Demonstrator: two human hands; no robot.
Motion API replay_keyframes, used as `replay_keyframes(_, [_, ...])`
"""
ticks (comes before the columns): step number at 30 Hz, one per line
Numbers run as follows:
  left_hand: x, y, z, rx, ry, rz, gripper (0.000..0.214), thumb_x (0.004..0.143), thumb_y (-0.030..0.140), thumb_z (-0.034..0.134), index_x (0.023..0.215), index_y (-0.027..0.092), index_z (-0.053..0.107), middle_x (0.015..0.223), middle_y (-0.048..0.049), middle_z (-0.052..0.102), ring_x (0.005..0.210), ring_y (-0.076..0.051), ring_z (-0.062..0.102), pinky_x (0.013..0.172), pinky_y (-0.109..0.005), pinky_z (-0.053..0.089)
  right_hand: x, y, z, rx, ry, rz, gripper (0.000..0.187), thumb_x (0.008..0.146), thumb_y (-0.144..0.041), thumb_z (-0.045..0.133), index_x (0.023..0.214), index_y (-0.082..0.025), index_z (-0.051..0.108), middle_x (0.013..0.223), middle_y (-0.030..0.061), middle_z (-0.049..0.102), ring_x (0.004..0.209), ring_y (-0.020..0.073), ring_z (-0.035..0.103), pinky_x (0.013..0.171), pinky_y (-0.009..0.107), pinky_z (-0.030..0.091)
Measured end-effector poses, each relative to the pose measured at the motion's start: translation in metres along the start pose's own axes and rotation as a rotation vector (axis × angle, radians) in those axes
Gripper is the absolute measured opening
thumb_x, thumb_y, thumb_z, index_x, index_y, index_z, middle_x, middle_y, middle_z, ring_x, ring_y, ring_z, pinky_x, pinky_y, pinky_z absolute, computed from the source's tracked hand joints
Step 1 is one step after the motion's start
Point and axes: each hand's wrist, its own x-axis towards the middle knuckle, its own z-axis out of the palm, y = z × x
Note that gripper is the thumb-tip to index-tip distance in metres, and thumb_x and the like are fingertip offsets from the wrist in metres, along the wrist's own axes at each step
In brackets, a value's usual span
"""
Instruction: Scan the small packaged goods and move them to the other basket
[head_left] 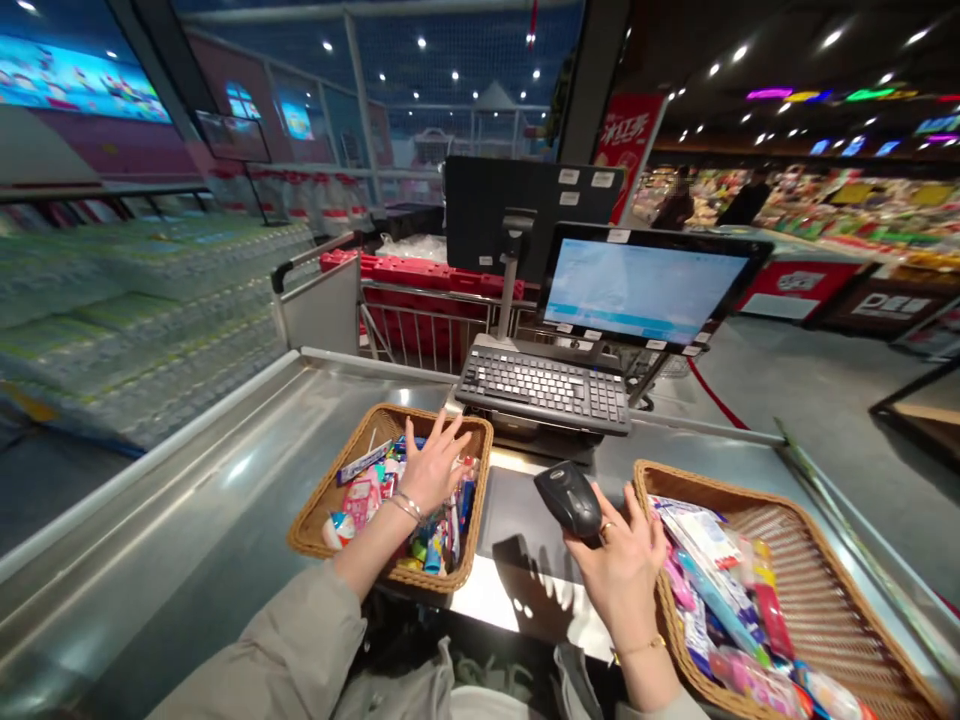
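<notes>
My left hand [433,465], fingers spread, hovers over the left wicker basket [315,515], which holds small packaged goods such as a toothpaste-like box [365,463]. Nothing shows in that hand, though its palm faces down and is hidden. In my right hand [621,560] is a black handheld barcode scanner [568,497], its head pointing away to the left; the handle is mostly hidden behind the fingers. Just right of this hand stands the right wicker basket [832,600], with packets, tubes and a light blue long item [724,605] along its left side.
A metal checkout counter [225,470] surrounds the baskets. Behind it are a black keyboard [544,385], a lit monitor [637,285] and a second dark screen [517,215] seen from the back. A cart with red crates [420,280] stands beyond. Stacked bottles [150,310] lie left.
</notes>
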Motion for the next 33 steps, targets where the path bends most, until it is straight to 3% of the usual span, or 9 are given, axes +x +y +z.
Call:
replay_keyframes(4, [-0.021,-0.025,-0.001,0.041,-0.025,-0.078,0.041,0.088,0.030,0.059,0.129,0.026,0.057,0.149,-0.0118,0.045,0.143,-0.033,0.031,0.111,-0.074,0.001,0.001,-0.011,0.010,0.050,-0.043,-0.031,0.021,0.078,-0.037,0.055,0.082,-0.024,0.071,0.119,0.0049,0.069,0.135,0.0334,0.038,0.109,0.060,0.020])
replay_keyframes(9, [-0.046,-0.052,-0.001,0.073,-0.072,-0.150,0.044,0.086,0.027,0.060,0.130,0.028,0.057,0.150,-0.0106,0.043,0.144,-0.034,0.029,0.111,-0.074,0.002,0.000,-0.021,0.018,0.086,-0.127,-0.076,0.023,0.080,-0.040,0.056,0.086,-0.025,0.072,0.122,0.0029,0.068,0.138,0.0324,0.035,0.110,0.061,0.016])
replay_keyframes(21, [-0.086,-0.096,-0.011,0.151,-0.214,-0.309,0.041,0.088,0.027,0.058,0.129,0.030,0.058,0.153,-0.0076,0.039,0.145,-0.034,0.026,0.110,-0.073,-0.007,-0.001,-0.037,0.031,0.131,-0.192,-0.131,0.033,0.084,-0.053,0.053,0.080,-0.026,0.072,0.119,0.0020,0.070,0.137,0.0327,0.036,0.110,0.060,0.016])
replay_keyframes(33, [-0.107,-0.128,-0.012,0.189,-0.322,-0.234,0.047,0.083,0.030,0.066,0.129,0.027,0.059,0.151,-0.0111,0.041,0.145,-0.034,0.026,0.114,-0.070,-0.001,-0.001,-0.044,0.034,0.156,-0.236,-0.166,0.040,0.086,-0.057,0.049,0.087,-0.026,0.073,0.119,0.0022,0.070,0.137,0.0343,0.037,0.110,0.062,0.014])
